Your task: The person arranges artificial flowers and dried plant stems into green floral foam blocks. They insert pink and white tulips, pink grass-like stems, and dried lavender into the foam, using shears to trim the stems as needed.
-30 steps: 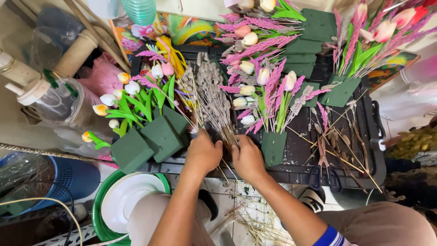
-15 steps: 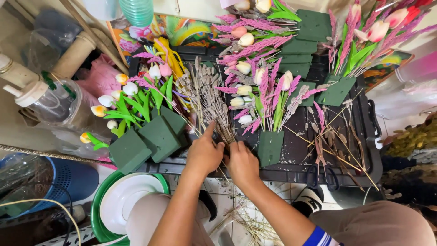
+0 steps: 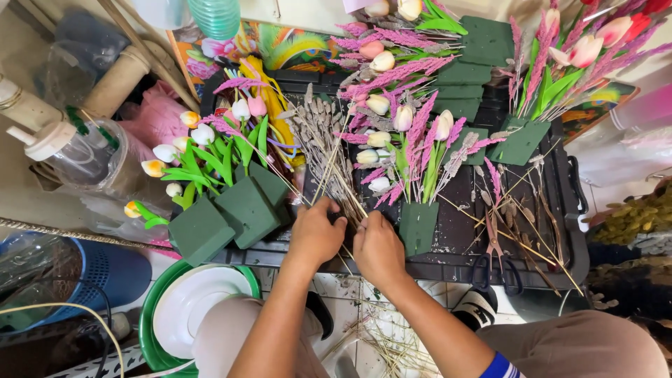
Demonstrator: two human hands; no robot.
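Observation:
My left hand point(image 3: 316, 234) and my right hand point(image 3: 376, 248) lie side by side on the black tray point(image 3: 462, 241). Both are closed around the lower stems of a bunch of dried grey sprigs point(image 3: 323, 136) that fans out away from me. Just right of my right hand stands a dark green foam block point(image 3: 418, 227) stuck with tulips and pink plumes point(image 3: 413, 140). Left of my left hand lie two more green foam blocks point(image 3: 224, 217) carrying white, yellow and pink tulips point(image 3: 203, 140).
Scissors point(image 3: 495, 262) and loose dried stems point(image 3: 532, 231) lie on the tray's right side. More foam-block arrangements point(image 3: 553, 77) sit at the back right. A green and white bowl point(image 3: 182, 315) is by my knee, plastic containers point(image 3: 70, 150) at left, cut stems point(image 3: 392, 339) on the floor.
My hands have slid slightly left and closer together on the sprig stems. The camera view has shifted a little; the arrangements have not moved.

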